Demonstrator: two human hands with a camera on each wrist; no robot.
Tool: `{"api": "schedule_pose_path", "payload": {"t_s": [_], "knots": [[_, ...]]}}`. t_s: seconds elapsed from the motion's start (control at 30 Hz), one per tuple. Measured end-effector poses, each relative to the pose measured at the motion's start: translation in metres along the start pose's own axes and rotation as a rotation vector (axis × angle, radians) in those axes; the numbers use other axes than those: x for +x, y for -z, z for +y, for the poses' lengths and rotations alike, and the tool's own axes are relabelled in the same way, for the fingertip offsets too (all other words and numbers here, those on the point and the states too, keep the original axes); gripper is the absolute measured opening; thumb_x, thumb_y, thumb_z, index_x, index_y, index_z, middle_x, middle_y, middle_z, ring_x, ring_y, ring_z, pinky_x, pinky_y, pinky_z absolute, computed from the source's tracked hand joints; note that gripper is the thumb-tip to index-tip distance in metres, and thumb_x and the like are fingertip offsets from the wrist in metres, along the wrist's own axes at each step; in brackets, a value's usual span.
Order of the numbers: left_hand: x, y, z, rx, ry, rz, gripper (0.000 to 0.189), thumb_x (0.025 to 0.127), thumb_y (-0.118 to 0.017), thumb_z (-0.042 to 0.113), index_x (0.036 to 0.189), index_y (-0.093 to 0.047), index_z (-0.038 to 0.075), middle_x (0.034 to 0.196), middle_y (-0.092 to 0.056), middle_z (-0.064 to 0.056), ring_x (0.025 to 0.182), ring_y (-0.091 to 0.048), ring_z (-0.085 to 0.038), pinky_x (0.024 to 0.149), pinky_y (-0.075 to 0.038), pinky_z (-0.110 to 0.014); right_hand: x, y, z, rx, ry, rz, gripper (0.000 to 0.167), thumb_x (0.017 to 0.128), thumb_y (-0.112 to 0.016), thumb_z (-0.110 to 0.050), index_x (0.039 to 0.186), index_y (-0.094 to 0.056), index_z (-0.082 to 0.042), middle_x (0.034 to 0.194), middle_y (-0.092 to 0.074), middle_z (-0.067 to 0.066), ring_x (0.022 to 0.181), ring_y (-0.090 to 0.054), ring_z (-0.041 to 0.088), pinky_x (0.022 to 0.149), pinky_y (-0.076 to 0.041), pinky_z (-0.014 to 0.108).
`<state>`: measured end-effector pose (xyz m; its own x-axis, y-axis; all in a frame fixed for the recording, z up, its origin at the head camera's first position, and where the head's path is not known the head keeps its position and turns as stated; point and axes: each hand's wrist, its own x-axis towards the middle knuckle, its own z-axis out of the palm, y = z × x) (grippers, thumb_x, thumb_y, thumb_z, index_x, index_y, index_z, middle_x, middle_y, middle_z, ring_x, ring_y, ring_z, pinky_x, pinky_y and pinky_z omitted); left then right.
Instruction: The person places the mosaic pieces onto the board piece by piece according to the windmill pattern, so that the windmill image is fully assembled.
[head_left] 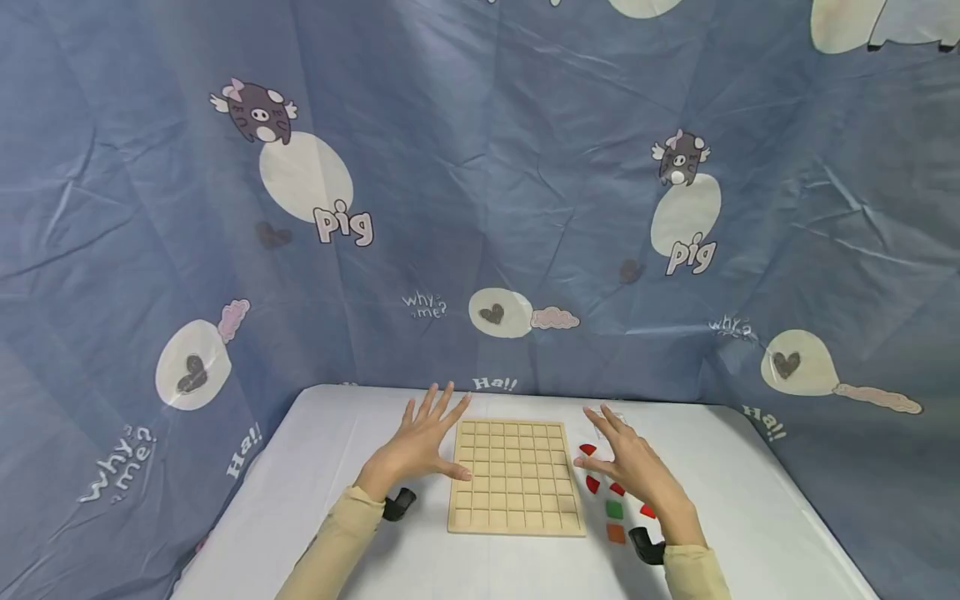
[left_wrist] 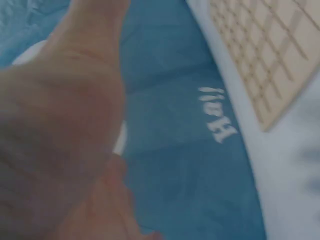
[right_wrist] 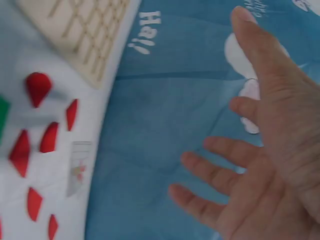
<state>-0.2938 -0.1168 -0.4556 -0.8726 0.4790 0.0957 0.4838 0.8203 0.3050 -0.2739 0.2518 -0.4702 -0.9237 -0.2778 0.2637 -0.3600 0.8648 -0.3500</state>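
A pale wooden grid board (head_left: 517, 477) with rows of square recesses lies on the white table. Over its left edge my left hand (head_left: 420, 442) hovers with fingers spread, holding nothing. My right hand (head_left: 630, 458) is held above the board's right side, fingers apart and nothing in them. Beneath and around it lie several red fan-shaped pieces (head_left: 592, 484), a green square (head_left: 614, 509) and an orange square (head_left: 616, 533). In the right wrist view more red pieces (right_wrist: 38, 88) show beside the board (right_wrist: 90, 45); the right hand (right_wrist: 270, 150) is well apart from them.
A small printed card (right_wrist: 79, 167) lies past the red pieces, near the far table edge. Blue patterned cloth (head_left: 480, 208) hangs behind and at both sides of the white table (head_left: 750, 500). Black wrist mounts (head_left: 400, 504) sit under both wrists.
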Motion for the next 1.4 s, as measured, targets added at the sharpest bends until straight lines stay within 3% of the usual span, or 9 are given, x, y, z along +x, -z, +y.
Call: {"api": "schedule_pose_path", "payload": {"t_s": [0.13,0.3,0.47,0.7,0.97,1.13,1.4], "knots": [[-0.002,-0.011,-0.012,0.011,-0.051,-0.081,0.124,0.064,-0.076,0.064,0.157,-0.006,0.022,0.163,0.008,-0.011,0.149,0.009,-0.038,0.116,0.000,-0.068,-0.004,-0.009,0.011,0.036,0.028,-0.008,0.086,0.079,-0.071,-0.055,0.150,-0.036,-0.020,0.154,-0.035,0.018,0.137,-0.037,0.046,0.097,-0.040,0.070],[-0.005,-0.026,-0.023,0.002,-0.067,-0.165,0.126,0.064,-0.079,0.061,0.157,-0.005,0.020,0.163,0.007,-0.013,0.149,0.008,-0.040,0.115,-0.001,-0.069,-0.007,-0.018,0.020,0.094,0.050,-0.028,0.084,0.079,-0.076,-0.045,0.149,-0.038,-0.020,0.149,-0.041,0.018,0.136,-0.039,0.043,0.099,-0.043,0.065],[-0.006,-0.042,-0.032,-0.044,-0.070,-0.210,0.126,0.065,-0.080,0.059,0.157,-0.005,0.017,0.163,0.007,-0.015,0.149,0.009,-0.040,0.115,0.002,-0.069,-0.009,-0.024,0.025,0.144,-0.034,-0.096,0.082,0.079,-0.078,-0.041,0.149,-0.037,-0.028,0.149,-0.041,0.011,0.138,-0.038,0.038,0.101,-0.043,0.062],[-0.006,-0.063,-0.041,-0.066,-0.083,-0.238,0.128,0.062,-0.078,0.063,0.156,-0.008,0.013,0.163,0.004,-0.015,0.149,0.005,-0.040,0.115,0.000,-0.069,-0.012,-0.034,0.030,0.148,-0.090,-0.125,0.081,0.075,-0.082,-0.038,0.146,-0.042,-0.030,0.144,-0.047,0.009,0.132,-0.046,0.033,0.099,-0.046,0.059],[-0.007,-0.069,-0.043,-0.097,-0.077,-0.241,0.129,0.060,-0.079,0.062,0.156,-0.008,0.015,0.163,0.001,-0.016,0.149,0.003,-0.040,0.116,0.001,-0.068,-0.014,-0.041,0.035,0.159,-0.146,-0.156,0.077,0.074,-0.083,-0.034,0.142,-0.048,-0.028,0.136,-0.053,0.005,0.118,-0.055,0.025,0.094,-0.051,0.054],[-0.008,-0.073,-0.042,-0.097,-0.076,-0.237,0.128,0.060,-0.079,0.062,0.156,-0.009,0.016,0.163,-0.001,-0.015,0.149,0.002,-0.040,0.116,0.001,-0.067,-0.015,-0.045,0.040,0.155,-0.134,-0.163,0.072,0.076,-0.082,-0.029,0.140,-0.052,-0.020,0.131,-0.056,0.004,0.117,-0.057,0.025,0.096,-0.050,0.052],[-0.009,-0.080,-0.043,-0.106,-0.053,-0.232,0.129,0.057,-0.079,0.064,0.156,-0.011,0.017,0.163,-0.002,-0.013,0.150,0.000,-0.038,0.117,0.003,-0.065,-0.015,-0.054,0.046,0.146,-0.117,-0.172,0.064,0.076,-0.082,-0.022,0.134,-0.056,-0.014,0.119,-0.062,0.005,0.106,-0.059,0.022,0.089,-0.051,0.047]]}}
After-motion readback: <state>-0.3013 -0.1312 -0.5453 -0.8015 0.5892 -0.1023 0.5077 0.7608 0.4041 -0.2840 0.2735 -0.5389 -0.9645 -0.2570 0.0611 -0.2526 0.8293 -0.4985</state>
